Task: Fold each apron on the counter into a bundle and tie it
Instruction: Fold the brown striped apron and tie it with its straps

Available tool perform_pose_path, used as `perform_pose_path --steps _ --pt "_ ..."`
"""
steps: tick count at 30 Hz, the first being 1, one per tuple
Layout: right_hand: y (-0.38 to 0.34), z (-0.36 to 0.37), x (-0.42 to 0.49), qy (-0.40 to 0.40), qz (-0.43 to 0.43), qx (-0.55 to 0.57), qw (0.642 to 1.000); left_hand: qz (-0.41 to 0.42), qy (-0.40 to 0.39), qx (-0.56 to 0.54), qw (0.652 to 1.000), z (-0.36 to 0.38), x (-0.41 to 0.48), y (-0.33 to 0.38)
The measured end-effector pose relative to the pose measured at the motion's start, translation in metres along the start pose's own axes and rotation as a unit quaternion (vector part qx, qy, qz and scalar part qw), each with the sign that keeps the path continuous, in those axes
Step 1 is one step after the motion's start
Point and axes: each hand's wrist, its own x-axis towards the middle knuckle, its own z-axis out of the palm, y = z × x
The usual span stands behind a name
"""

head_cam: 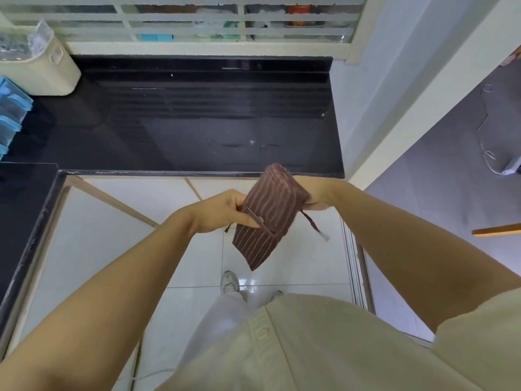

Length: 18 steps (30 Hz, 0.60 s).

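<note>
- Cream shirt (310,348) and pale trousers (214,320) fill the bottom of the view, with both bare forearms reaching forward from them.
- Left hand (222,211) has its fingers curled round the left side of the apron (267,215), with the thumb pressing a thin strap (255,217) that runs across the cloth.
- Right hand (315,197) grips the bundle's upper right edge; most of its fingers are hidden behind the fabric.
- Brown with pale stripes, the apron is folded into a compact bundle and held in the air between the two hands, tilted, with its lower corner pointing down at the floor (296,263).
- One tie end (311,224) dangles loose under the right hand and ends in a whitish tip.
- Below the bundle, a light shoe (229,282) stands on the glossy white tiles.
- Just beyond the hands runs the front edge of the black worktop (197,122); the bundle does not touch it.
- At the worktop's far left stand a cream bin (42,69) and blue trays (11,108).
- Behind the worktop is a barred window (180,21).
</note>
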Motion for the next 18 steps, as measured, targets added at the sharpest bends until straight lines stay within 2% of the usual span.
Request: perform_pose_path --steps 2,4,7,9,12,14,16,18 --pt "0.007 0.007 -0.001 -0.001 0.002 0.132 0.991 0.000 0.039 -0.088 0.995 -0.003 0.000 -0.002" --pt "0.012 0.019 0.004 0.027 -0.027 0.172 0.984 -0.012 0.098 -0.157 0.983 -0.004 0.002 -0.008" --pt "0.018 0.032 0.016 0.117 -0.051 0.107 0.986 -0.048 0.221 -0.195 0.954 -0.005 0.007 -0.023" --pt "0.017 0.037 0.020 0.157 -0.050 0.044 0.985 -0.072 0.271 -0.213 0.936 -0.006 0.009 -0.031" --pt "0.008 0.044 0.022 0.148 -0.048 0.049 0.987 -0.073 0.313 -0.200 0.925 -0.003 0.014 -0.033" --pt "0.005 0.046 0.028 0.175 -0.059 0.050 0.982 -0.070 0.326 -0.188 0.924 -0.004 0.019 -0.031" --pt "0.006 0.039 0.037 0.218 -0.064 0.068 0.972 -0.079 0.308 -0.157 0.935 -0.009 0.025 -0.027" --pt "0.007 0.028 0.043 0.230 -0.050 0.058 0.970 -0.105 0.286 -0.078 0.949 -0.019 0.029 -0.021"
